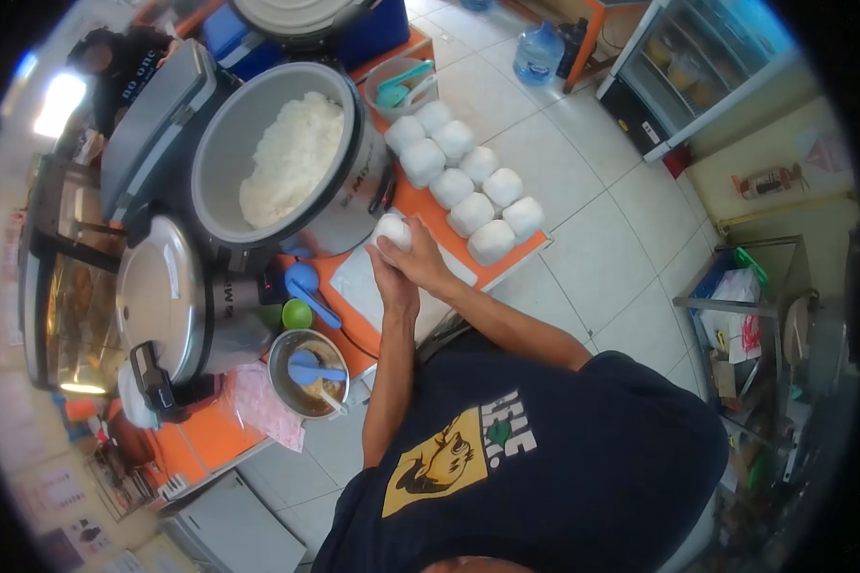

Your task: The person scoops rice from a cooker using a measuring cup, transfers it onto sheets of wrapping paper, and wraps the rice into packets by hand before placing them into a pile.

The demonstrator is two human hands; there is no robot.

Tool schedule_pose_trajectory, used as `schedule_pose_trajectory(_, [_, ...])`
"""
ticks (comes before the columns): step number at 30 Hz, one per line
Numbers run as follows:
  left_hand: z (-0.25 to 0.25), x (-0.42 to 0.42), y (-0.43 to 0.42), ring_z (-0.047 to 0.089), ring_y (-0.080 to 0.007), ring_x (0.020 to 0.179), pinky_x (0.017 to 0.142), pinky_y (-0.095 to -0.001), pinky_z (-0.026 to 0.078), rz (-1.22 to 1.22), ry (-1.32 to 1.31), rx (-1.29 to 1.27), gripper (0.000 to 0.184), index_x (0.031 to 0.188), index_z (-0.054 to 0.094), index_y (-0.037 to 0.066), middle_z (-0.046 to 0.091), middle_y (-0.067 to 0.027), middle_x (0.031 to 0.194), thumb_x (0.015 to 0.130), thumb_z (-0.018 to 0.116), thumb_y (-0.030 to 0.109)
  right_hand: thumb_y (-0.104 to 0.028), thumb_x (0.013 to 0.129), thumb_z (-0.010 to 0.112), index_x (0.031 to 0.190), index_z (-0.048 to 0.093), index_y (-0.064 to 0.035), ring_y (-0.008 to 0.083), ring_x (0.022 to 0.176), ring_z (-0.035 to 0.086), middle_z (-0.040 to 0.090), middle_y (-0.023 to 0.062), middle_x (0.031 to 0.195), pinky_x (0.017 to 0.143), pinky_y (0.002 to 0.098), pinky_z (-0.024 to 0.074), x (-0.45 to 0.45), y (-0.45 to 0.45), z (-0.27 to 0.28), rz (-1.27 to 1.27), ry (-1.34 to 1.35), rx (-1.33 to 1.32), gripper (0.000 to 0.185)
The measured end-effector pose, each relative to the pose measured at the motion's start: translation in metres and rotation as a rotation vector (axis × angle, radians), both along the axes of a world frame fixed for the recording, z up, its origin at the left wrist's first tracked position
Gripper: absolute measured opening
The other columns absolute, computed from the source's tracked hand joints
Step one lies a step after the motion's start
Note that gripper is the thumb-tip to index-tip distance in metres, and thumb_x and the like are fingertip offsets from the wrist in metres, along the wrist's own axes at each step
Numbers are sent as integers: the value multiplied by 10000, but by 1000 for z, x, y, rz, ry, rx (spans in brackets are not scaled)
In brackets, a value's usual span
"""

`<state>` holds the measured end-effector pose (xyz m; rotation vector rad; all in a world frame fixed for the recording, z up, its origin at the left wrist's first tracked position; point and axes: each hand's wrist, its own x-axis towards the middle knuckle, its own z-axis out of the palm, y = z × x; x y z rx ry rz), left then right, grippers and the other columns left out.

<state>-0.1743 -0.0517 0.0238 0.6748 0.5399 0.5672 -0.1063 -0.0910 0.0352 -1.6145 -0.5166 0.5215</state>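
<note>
A small white rounded bundle [393, 229], looking like paper-wrapped rice, is held between both hands above the orange table. My left hand [394, 285] closes around its lower side, fingers partly hidden. My right hand [422, 256] presses on it from the right, fingers bent over it. Beneath them white sheets of paper [355, 274] lie on the table. Several similar white wrapped bundles [472, 214] stand in rows along the table's right side. Behind my hands is a large open rice cooker [222, 181] with white rice [294, 158] heaped in it.
A closed rice cooker [162, 286] stands at left. Nearby are a blue scoop [302, 279], a green cup [297, 314] and a metal pot [279, 374] with utensils inside. A plastic tub [376, 88] of scoops sits at the back. Another person [129, 62] is at upper left.
</note>
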Motion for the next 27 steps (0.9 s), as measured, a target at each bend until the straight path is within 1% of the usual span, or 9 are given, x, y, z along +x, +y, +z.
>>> schedule_pose_trajectory(2, [-10, 13, -2, 463, -226, 1338, 1106, -434, 350, -22, -88, -182, 626, 1441, 434, 72, 511, -104, 1425, 1082, 217, 536, -387, 841, 765, 1195, 563, 55, 290, 928, 680, 661, 216, 1088, 750, 395, 546, 13, 2, -17, -99, -183, -5, 601])
schedule_pose_trajectory(7, [0, 45, -9, 429, -255, 1357, 1104, -502, 320, -188, 114, -95, 644, 1483, 383, 102, 478, -105, 1463, 1076, 176, 556, -312, 802, 826, 1344, 522, -2, 213, 961, 663, 652, 142, 1132, 714, 339, 558, 48, -28, 7, -69, 471, 34, 694])
schedule_pose_trajectory(9, [-4, 51, -10, 426, -264, 1356, 1098, -526, 314, -227, 147, -116, 640, 1491, 372, 110, 474, -103, 1467, 1076, 174, 555, -292, 792, 843, 1331, 516, 1, 185, 950, 659, 647, 134, 1134, 702, 306, 559, 59, -33, -7, -67, 499, 96, 695])
schedule_pose_trajectory(12, [-10, 67, -9, 343, -309, 1402, 1102, -576, 299, -431, 366, -8, 714, 1545, 257, 90, 274, -132, 1581, 1048, 283, 602, -290, 751, 878, 1272, 515, 48, 184, 940, 661, 655, 142, 1097, 708, 315, 568, 89, -44, -15, -197, 590, 227, 719])
schedule_pose_trajectory(14, [-30, 77, 4, 348, -309, 1398, 1101, -566, 305, -375, 413, -12, 723, 1548, 239, 71, 271, -140, 1579, 1049, 301, 590, -267, 722, 904, 1233, 505, 27, 207, 1015, 656, 644, 129, 1130, 755, 340, 576, 124, -51, -19, -220, 289, -168, 712])
schedule_pose_trajectory(16, [-36, 86, 17, 332, -307, 1423, 1101, -533, 322, -304, 458, -9, 744, 1557, 178, 7, 268, -160, 1580, 1059, 339, 536, -289, 671, 927, 1219, 508, 38, 241, 1028, 658, 649, 155, 1134, 801, 358, 565, 153, -49, -16, -151, 138, -289, 763])
schedule_pose_trajectory(20, [-57, 118, 46, 313, -303, 1452, 1115, -531, 323, -256, 412, 132, 711, 1574, 179, 63, 261, -137, 1595, 1057, 379, 509, -344, 569, 962, 1198, 523, 51, 331, 1063, 654, 655, 233, 1147, 916, 394, 519, 175, -26, -13, 30, -131, -584, 863])
schedule_pose_trajectory(25, [-65, 156, 67, 388, -301, 1418, 1034, -574, 427, -238, 124, 202, 693, 1596, 70, 254, 280, -61, 1601, 1048, 430, 479, -322, 555, 948, 1199, 557, 48, 429, 1073, 634, 653, 275, 1154, 939, 449, 500, 180, -8, -37, 86, -220, -598, 839])
schedule_pose_trajectory(27, [-45, 157, 63, 419, -328, 1388, 928, -627, 464, -294, 306, 17, 765, 1591, -27, 259, 276, -63, 1601, 1037, 443, 502, -349, 554, 954, 1173, 624, 4, 397, 1075, 638, 674, 224, 1155, 930, 448, 501, 189, -6, -58, 85, -612, -590, 785])
